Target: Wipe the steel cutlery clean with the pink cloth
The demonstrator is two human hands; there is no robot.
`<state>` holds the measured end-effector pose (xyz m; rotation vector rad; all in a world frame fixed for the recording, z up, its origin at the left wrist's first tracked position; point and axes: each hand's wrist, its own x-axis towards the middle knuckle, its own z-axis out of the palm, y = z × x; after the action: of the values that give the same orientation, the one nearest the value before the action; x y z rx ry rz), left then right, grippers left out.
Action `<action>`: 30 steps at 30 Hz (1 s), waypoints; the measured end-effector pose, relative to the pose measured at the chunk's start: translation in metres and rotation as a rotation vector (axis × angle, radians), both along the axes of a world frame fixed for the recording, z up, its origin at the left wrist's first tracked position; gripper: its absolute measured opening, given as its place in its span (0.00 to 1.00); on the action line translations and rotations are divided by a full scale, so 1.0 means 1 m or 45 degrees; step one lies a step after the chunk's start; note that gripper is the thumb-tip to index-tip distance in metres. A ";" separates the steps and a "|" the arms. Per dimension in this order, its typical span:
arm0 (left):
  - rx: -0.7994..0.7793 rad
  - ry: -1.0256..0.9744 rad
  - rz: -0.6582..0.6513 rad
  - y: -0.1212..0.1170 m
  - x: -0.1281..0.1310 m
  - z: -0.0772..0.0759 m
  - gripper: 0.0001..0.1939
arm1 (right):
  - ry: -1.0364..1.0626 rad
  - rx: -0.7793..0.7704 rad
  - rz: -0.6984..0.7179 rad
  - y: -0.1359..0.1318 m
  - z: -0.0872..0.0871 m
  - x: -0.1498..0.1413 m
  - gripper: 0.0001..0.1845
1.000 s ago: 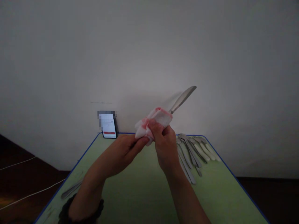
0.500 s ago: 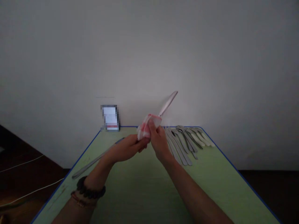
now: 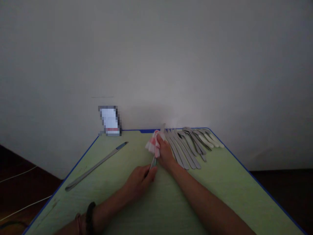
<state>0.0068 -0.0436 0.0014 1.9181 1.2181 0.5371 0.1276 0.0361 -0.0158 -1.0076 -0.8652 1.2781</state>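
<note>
A knife (image 3: 153, 162) is held over the middle of the counter (image 3: 146, 209), passing through a pink-and-white cloth (image 3: 153, 144). The left hand (image 3: 141, 179) grips its handle; the right hand (image 3: 165, 152) clasps the cloth around it. Just right lies a row of cutlery (image 3: 187, 150); to the left, another knife (image 3: 107, 158). Behind that, a phone (image 3: 110, 120) leans against the wall (image 3: 156, 58).
</note>
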 end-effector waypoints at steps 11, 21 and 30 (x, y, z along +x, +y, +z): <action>-0.418 -0.474 0.153 0.011 -0.010 -0.006 0.17 | -0.099 -0.020 0.201 -0.003 0.005 -0.005 0.26; -0.603 -0.617 0.157 0.016 -0.009 -0.012 0.23 | -0.099 -0.014 0.197 0.001 0.001 -0.004 0.25; -0.741 -0.714 0.115 0.017 -0.011 -0.006 0.27 | 0.085 -0.067 0.203 0.000 0.006 -0.003 0.23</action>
<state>-0.0042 -0.0269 -0.0046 1.1247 0.9521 0.6288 0.1248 0.0357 -0.0094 -0.9463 -0.8779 1.4685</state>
